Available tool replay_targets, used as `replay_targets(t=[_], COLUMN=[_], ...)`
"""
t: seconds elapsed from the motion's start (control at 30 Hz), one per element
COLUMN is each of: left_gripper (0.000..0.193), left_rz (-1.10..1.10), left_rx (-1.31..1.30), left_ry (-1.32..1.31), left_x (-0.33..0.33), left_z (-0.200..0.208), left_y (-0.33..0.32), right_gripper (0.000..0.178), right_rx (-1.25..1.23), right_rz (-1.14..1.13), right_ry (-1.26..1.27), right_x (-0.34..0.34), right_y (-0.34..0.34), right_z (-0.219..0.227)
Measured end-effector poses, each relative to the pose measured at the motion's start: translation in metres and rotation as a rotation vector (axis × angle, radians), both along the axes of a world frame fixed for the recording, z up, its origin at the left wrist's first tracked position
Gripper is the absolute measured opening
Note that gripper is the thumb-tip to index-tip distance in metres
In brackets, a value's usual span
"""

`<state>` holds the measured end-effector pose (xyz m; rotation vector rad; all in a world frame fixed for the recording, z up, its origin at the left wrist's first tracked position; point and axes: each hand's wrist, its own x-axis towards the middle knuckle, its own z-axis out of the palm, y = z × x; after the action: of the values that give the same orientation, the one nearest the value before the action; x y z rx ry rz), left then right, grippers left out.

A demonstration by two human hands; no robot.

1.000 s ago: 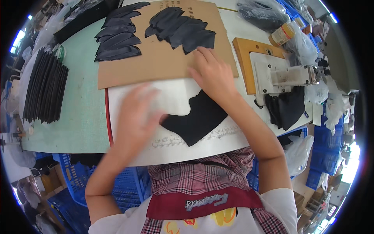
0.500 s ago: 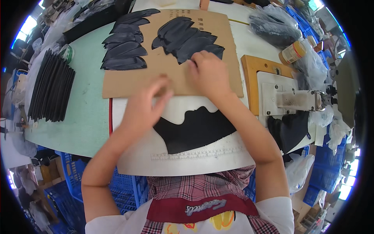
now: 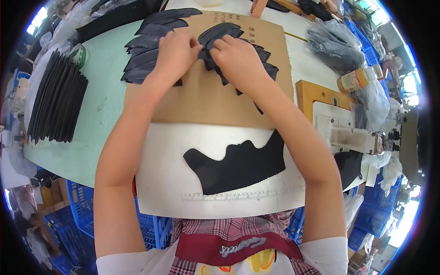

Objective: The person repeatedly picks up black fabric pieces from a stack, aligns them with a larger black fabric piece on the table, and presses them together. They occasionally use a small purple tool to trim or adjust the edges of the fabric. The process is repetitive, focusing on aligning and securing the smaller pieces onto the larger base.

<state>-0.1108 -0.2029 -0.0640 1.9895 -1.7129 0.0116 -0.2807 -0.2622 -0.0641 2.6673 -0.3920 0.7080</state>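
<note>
On a brown cardboard sheet [image 3: 197, 101] lie two overlapping groups of glossy, dark curved pieces: a left pile [image 3: 142, 50] and a right pile [image 3: 220, 32]. My right hand [image 3: 240, 59] is closed, its fingertips pinching the near-left part of the right pile. A dark tip [image 3: 259, 110] juts out below that wrist. Close beside it, my left hand [image 3: 176, 52] is also closed, its fingertips pressed together at the pile's left edge; what they hold is hidden. Nearer me, a black flat cut piece [image 3: 238, 167] with a wavy far edge lies on the white table [image 3: 160, 169].
A printed ruler [image 3: 229, 197] runs along the near table edge. At the right stands a machine with a metal arm [image 3: 353, 137] and a wooden frame [image 3: 316, 94], beside a jar [image 3: 353, 81]. Stacked black strips [image 3: 57, 98] lie on the green surface [image 3: 103, 87] at the left.
My left hand has moved away from me to the right pile's left edge. My right hand has shifted left and farther along that pile. A dark tip now shows under my right wrist.
</note>
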Motion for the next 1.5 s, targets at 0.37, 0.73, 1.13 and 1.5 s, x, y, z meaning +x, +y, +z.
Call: replay_targets(t=[0.37, 0.73, 1.13, 1.5], left_gripper=[0.032, 0.044, 0.044, 0.045], left_rz=[-0.346, -0.324, -0.342, -0.331], left_rx=[-0.098, -0.113, -0.167, -0.098], left_ry=[-0.080, -0.165, -0.206, -0.185], left_x=[-0.017, -0.023, -0.023, -0.026], left_z=[-0.017, -0.032, -0.036, -0.028], left_y=[0.064, 0.065, 0.066, 0.065], right_gripper=[0.003, 0.003, 0.004, 0.009], right_rx=[0.097, 0.302, 0.041, 0.518], right_rz=[0.028, 0.024, 0.084, -0.200], right_ry=[0.178, 0.030, 0.259, -0.152], right_x=[0.019, 0.008, 0.032, -0.001], right_y=[-0.005, -0.030, -0.010, -0.075], right_z=[-0.008, 0.012, 0.005, 0.033])
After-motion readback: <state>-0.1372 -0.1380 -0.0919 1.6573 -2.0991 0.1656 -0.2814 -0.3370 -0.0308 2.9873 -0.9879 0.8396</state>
